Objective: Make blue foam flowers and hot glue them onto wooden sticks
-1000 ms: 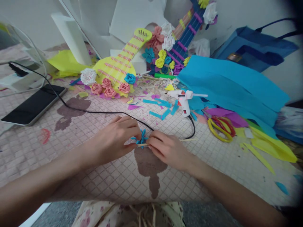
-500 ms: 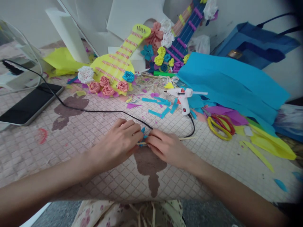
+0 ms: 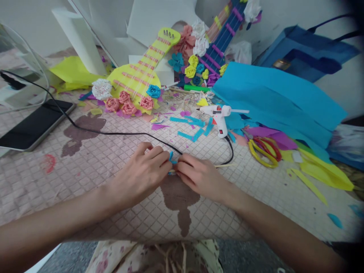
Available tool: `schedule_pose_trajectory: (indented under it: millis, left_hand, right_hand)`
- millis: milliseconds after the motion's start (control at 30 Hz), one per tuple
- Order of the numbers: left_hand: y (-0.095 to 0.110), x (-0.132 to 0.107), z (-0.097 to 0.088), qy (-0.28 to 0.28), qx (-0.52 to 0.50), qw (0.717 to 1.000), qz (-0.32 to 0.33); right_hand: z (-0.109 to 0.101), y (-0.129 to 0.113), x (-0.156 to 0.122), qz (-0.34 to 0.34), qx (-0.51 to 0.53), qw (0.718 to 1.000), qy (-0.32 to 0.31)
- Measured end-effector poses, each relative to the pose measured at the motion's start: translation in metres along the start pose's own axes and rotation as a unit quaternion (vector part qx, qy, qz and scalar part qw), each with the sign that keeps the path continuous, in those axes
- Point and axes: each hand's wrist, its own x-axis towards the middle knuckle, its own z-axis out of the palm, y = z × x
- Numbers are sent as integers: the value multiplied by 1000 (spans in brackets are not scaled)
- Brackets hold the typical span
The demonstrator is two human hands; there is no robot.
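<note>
Over the quilted tablecloth [image 3: 136,223], my left hand [image 3: 149,168] bends narrowly inward, its fingertips hidden, so I cannot tell its grip. My right hand [image 3: 200,176] pinches a thin wooden stick [image 3: 226,165]. A small blue paper piece [image 3: 171,156] shows between my hands, partly covered.

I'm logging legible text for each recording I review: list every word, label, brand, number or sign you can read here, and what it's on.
No text can be read.
Glue gun: any marking on its red switch is too small to read.
Phone: dark screen, no characters visible.
Green stick-like item: too small to tell.
Blue paper piece between left hand and right hand: none visible.
</note>
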Motion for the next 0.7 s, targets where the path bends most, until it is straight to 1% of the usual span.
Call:
schedule_pose_trajectory:
  millis: [700]
  left_hand:
    - [2, 2, 0, 17, 17, 1000, 4]
  right_hand:
    - [-1, 0, 3, 3, 1, 1000, 0]
